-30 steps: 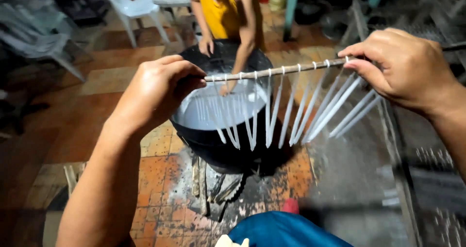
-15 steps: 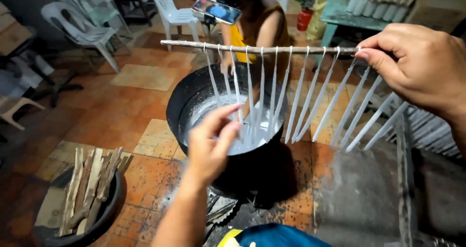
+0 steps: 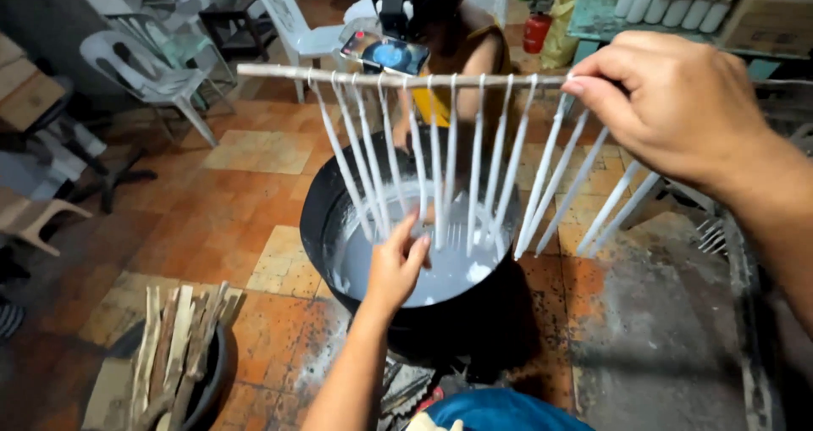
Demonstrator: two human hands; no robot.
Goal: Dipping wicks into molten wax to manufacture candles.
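Note:
My right hand [image 3: 669,109] grips one end of a thin wooden stick [image 3: 279,73] held level, with several thin white candles [image 3: 476,164] hanging from it by their wicks. Below stands a black pot [image 3: 318,219] holding pale melted wax [image 3: 449,274]. My left hand [image 3: 396,266] reaches up from below, fingers touching the lower ends of the candles on the left above the wax. The candle tips fan out at different angles over the pot.
A person in a yellow top [image 3: 461,58] sits behind the pot, holding a phone [image 3: 395,56]. White plastic chairs [image 3: 148,80] stand at the back left. A dark basin of split firewood [image 3: 174,355] sits at lower left. A blue object [image 3: 500,410] lies by my knees.
My left hand let go of the stick's left end, dropped down and now touches the candle tips. My right hand alone holds the stick, raised higher.

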